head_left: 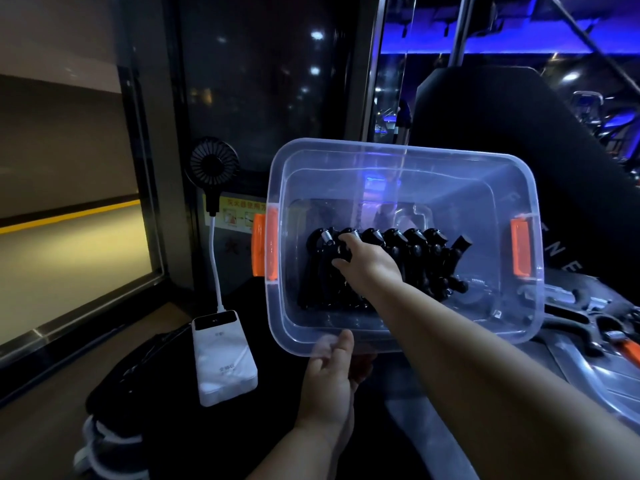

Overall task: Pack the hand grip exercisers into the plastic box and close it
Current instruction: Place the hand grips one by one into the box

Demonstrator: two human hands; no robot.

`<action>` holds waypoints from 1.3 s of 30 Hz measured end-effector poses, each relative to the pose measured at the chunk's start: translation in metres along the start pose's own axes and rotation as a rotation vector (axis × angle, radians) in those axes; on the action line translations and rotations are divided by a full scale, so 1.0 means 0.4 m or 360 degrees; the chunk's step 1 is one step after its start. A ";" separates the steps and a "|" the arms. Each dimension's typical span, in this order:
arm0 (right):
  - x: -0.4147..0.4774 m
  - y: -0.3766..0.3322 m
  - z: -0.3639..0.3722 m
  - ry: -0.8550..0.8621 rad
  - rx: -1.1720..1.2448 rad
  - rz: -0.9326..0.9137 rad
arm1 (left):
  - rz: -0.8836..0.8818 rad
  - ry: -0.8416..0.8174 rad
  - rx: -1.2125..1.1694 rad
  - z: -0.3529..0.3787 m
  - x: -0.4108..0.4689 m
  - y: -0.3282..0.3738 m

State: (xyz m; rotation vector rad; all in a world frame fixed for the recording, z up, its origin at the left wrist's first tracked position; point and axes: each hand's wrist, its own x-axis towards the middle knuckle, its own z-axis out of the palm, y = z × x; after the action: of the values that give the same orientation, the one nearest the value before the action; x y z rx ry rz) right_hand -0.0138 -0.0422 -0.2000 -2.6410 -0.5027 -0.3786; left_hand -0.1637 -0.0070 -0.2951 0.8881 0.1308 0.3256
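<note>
left hand [332, 372]: thumb over the near rim of the plastic box [346, 147], fingers beneath, pinching it
right hand [367, 265]: inside the box, spread fingertips on the row's left end; grasp unclear
hand grip exercisers [415, 247]: black row on the box floor

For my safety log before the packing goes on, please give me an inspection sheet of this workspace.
Surface: dark top, mostly in shadow.
Job's things: clear plastic box, tilted, no lid on it, orange latches at both ends; hand grip exercisers in a row inside.
Clutter: white power bank; black bag; metal tools at right.
Grippers: left hand grips the box's near rim; right hand pinches one exerciser.
Cables: small fan on a white gooseneck plugged into the power bank; white cord at lower left.
Surroundings: glass wall, black padded seat, blue lighting.
</note>
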 end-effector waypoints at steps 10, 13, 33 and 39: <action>-0.025 0.006 -0.017 0.0056 0.0079 -0.0013 | -0.0010 0.0010 0.0041 0.004 -0.006 0.011; -0.040 0.020 -0.034 0.0155 0.0198 -0.0001 | -0.0004 0.0024 0.0066 0.007 -0.009 0.015; -0.322 0.463 -0.223 0.0658 0.0422 0.0419 | 0.0038 0.0039 0.0070 0.005 -0.008 0.010; -0.417 0.618 -0.242 0.0661 0.0017 0.0609 | 0.0067 0.0030 0.0069 0.010 -0.012 0.009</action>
State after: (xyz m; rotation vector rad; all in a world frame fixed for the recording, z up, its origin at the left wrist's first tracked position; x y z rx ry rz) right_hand -0.0818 -0.3425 -0.2587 -2.4731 0.1301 -0.7670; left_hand -0.1680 -0.0093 -0.2899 0.9321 0.1370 0.3716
